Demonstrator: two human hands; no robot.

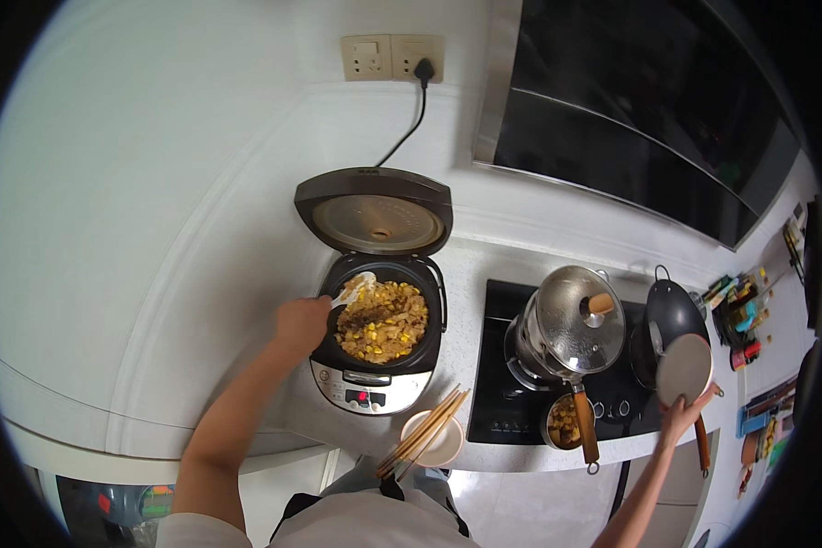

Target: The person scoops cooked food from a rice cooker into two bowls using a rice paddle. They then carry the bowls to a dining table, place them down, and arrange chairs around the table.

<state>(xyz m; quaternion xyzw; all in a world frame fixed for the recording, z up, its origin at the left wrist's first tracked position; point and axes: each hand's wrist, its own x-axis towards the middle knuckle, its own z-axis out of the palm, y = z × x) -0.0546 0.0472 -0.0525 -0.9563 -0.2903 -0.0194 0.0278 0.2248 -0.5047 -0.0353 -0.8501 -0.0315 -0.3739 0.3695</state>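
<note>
My left hand [303, 325] grips a white rice paddle [351, 290], its blade resting in cooked rice with corn kernels [382, 325]. The rice fills the dark inner pot of an electric rice cooker [377, 394], whose hinged lid [377, 216] stands raised. At the right, my right hand [685, 411] holds a pale round bowl or plate [683, 370] by its rim, tilted, in front of a black wok [673, 308]. Several wooden chopsticks [425, 431] lie across a pale bowl [449, 445] at the counter's front edge.
A lidded steel pot [531, 335] stands on the black cooktop [490, 383]; a wooden handle [584, 421] extends over the counter's edge. Beside it is a small bowl of food with corn [563, 421]. The cooker's cord [414, 127] runs to a wall socket [418, 58]. A range hood [630, 116] hangs above.
</note>
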